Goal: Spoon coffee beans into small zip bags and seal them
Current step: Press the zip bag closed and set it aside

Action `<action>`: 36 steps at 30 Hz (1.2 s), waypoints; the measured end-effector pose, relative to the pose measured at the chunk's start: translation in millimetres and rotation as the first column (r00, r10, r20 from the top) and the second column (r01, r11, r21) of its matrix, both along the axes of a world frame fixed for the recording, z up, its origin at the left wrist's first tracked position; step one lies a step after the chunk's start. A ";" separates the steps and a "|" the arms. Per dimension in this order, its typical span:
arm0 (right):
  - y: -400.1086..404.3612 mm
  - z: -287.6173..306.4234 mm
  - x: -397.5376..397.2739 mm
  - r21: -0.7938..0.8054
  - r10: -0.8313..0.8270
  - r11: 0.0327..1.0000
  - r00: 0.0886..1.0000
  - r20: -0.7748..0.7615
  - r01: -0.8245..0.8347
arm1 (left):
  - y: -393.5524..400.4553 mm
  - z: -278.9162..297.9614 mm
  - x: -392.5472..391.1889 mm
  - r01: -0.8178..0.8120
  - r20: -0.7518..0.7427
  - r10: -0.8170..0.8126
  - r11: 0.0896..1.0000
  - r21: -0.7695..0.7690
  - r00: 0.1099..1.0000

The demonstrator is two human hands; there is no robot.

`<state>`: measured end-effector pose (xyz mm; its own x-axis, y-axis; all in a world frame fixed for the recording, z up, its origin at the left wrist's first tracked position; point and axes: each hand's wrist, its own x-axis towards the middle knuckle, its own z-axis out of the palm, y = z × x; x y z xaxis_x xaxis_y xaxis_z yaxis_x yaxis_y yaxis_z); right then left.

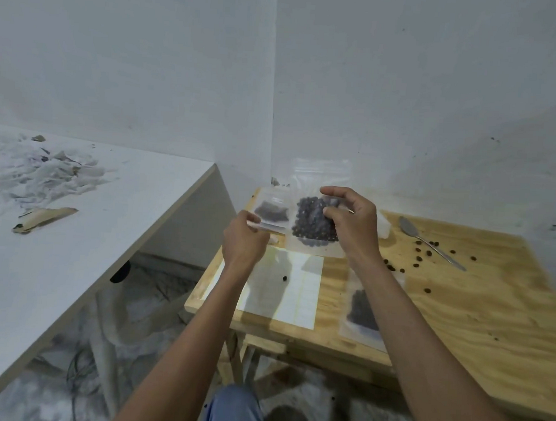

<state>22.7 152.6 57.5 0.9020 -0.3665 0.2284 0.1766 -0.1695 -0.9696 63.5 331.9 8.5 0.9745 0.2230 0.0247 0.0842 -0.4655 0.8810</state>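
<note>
My right hand (351,221) holds a clear zip bag (311,222) full of dark coffee beans upright above the wooden table (478,320), fingers and thumb pinching its right side. My left hand (244,240) pinches the lower edge of a second, smaller-filled zip bag (271,211) just left of it. A third filled bag (361,310) lies flat on the table, partly hidden under my right forearm. A metal spoon (427,245) lies at the back right among scattered beans (420,259).
A sheet of white labels (285,289) lies on the table below my hands with one bean on it. A white container edge (384,228) shows behind my right hand. A white counter (57,229) with scraps stands to the left. Walls close behind.
</note>
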 end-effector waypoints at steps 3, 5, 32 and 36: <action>-4.9 -3.1 -0.9 0.018 -0.010 1.000 1.000 0.012 0.010 | -10.1 32.1 -10.2 0.051 0.184 0.038 0.888 -0.457 0.982; -7.4 -3.3 -2.1 0.020 -0.022 1.000 0.999 0.027 0.022 | -22.9 49.0 -18.8 0.134 0.249 0.021 0.798 -0.588 0.968; -33.7 23.1 -12.2 0.069 0.040 0.996 0.985 0.170 -0.052 | -80.2 70.1 -31.4 0.398 0.389 -0.231 0.809 -0.432 0.892; -34.1 23.4 -13.2 0.004 0.028 1.000 0.981 0.193 -0.029 | -84.0 65.7 -32.9 0.347 0.366 -0.169 0.795 -0.499 0.915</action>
<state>9.5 118.5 80.9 0.8516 -0.3432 0.3963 0.3648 -0.1550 -0.9181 30.7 247.9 74.2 0.9639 0.0264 0.2650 -0.2661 0.1296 0.9552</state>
